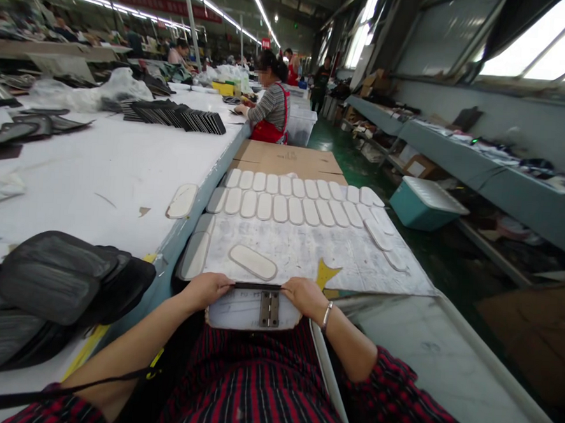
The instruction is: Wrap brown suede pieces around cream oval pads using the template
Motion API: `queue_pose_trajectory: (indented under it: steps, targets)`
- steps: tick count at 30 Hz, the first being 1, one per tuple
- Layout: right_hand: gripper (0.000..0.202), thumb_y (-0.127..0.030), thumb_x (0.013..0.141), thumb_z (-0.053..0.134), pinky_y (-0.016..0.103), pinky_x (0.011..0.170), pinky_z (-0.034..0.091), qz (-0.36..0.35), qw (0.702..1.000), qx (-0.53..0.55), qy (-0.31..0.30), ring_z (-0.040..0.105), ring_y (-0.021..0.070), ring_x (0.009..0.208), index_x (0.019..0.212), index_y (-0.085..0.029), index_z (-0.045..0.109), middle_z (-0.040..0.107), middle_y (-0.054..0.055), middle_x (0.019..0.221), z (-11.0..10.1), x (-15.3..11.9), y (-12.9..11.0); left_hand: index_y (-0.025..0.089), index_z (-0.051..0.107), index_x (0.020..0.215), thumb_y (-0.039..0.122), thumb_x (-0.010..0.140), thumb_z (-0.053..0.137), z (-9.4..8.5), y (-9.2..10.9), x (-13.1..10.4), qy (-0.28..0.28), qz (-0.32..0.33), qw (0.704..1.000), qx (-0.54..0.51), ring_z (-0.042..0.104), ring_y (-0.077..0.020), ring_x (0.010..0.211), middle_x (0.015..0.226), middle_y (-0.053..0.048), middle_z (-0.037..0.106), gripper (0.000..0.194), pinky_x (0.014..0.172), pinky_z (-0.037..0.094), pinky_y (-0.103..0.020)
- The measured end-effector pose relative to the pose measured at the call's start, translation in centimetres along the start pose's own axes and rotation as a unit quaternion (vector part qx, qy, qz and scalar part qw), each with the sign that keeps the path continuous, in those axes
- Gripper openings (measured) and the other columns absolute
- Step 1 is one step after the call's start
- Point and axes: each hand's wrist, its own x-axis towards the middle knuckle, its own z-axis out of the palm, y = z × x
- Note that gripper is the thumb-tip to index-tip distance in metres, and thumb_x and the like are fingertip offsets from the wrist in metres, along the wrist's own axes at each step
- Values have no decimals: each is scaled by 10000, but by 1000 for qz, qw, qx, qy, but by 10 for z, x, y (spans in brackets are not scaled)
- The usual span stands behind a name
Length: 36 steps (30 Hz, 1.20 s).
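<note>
My left hand (209,291) and my right hand (305,296) are closed on the two ends of a dark strip (257,286), at the far edge of a white rounded board (241,310) near my lap. A metal hinge (269,309) lies on the board, right of its middle. Just beyond my hands, a pale oval piece (253,263) rests on the whitish sheet (303,251). Two rows of similar oval pieces (264,206) run across the sheet farther back. A yellow scrap (327,273) is beside my right hand.
Dark padded pieces (53,280) are piled on the white table (97,181) at left, with a row of black pieces (173,115) farther back. A person in a red apron (271,102) works at the table. A teal bin (424,204) stands on the floor at right.
</note>
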Motion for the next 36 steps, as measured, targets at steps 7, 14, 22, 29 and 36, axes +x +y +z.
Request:
queue_pose_trajectory:
  steps: [7,14,22,29,36]
  targets:
    - [284,-264,877,464,245,664,360,3,999,17,-29,587,178,754,750,-151,692,668,71,771,-3,6,4,198,691,1014,426,800,452,1,-3,1,-60,-4,994,-94,623,-196,932,1018,-16,696,394,814,431,-225]
    - [194,-284,832,534,189,646,360,-38,995,87,-24,581,132,775,912,-168,668,668,18,856,4,-8,17,170,675,1042,428,749,515,-1,-5,-17,-52,-25,989,-136,613,-216,960,1043,-26,686,421,869,433,-263]
    - [209,-280,843,475,217,637,351,43,987,142,52,578,152,748,772,-151,623,648,42,809,18,-33,15,116,653,1089,488,781,443,16,-6,-40,75,-93,989,-89,570,-271,1073,1138,-126,631,527,958,401,-358]
    - [211,-288,835,479,238,719,374,82,984,144,68,591,192,860,871,-148,634,653,82,913,20,-37,5,104,613,1150,490,781,444,30,-8,-49,112,-108,985,-76,547,-259,1117,1186,-117,603,559,995,385,-350]
    - [222,-272,837,459,256,725,383,114,982,134,67,593,209,868,863,-138,634,652,100,913,23,-37,1,113,631,1126,510,761,445,32,-8,-53,123,-123,981,-79,545,-279,1119,1178,-117,607,571,996,388,-377]
